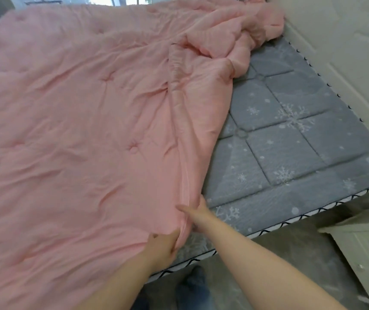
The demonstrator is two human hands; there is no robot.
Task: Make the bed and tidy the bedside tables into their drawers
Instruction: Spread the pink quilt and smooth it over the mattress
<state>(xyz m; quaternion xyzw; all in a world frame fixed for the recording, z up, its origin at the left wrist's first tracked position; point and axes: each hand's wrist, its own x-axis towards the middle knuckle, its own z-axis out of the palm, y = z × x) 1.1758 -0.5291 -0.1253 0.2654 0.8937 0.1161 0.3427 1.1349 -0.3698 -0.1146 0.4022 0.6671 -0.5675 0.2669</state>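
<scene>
1. Pinching the pink quilt [78,121] at its near edge were both hands: left hand [164,243], right hand [198,214].
2. Bare mattress [290,142] lay rightward; the bunched far corner sat diagonally beyond, nearer the right hand.

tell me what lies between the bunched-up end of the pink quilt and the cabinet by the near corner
Only bare grey mattress, snowflake-patterned, lies between the bunched pink quilt and the cabinet, as the head view shows.

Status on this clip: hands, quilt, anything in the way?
Left hand and right hand both gripping the near edge of the pink tufted quilt. Far corner bunched; grey snowflake mattress bare on the right. Nothing blocking.
</scene>
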